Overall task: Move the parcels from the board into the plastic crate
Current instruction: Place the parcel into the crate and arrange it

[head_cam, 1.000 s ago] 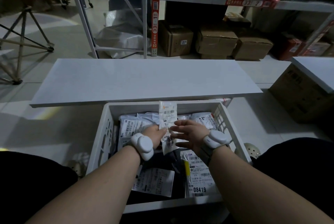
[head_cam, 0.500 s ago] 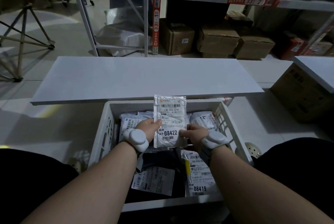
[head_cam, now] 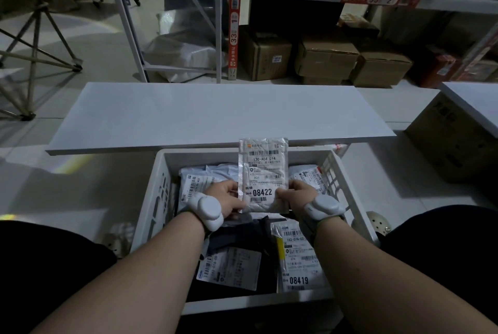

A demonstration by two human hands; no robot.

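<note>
Crinkled white plastic parcel (head_cam: pixel 263 174), label reading 130-A04 014 and 08422, pinched upright by left hand (head_cam: pixel 225 199) and right hand (head_cam: pixel 299 195) over the slotted white crate (head_cam: pixel 155 207).

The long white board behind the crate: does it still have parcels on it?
Bare, as far as it shows: the long white board carries no parcels. Its near edge middle is hidden behind the held white parcel.

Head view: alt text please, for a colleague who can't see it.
Both hands, left hand and right hand, hold a small white parcel labelled 08422 upright over a white plastic crate of parcels. The white board behind is bare.
</note>
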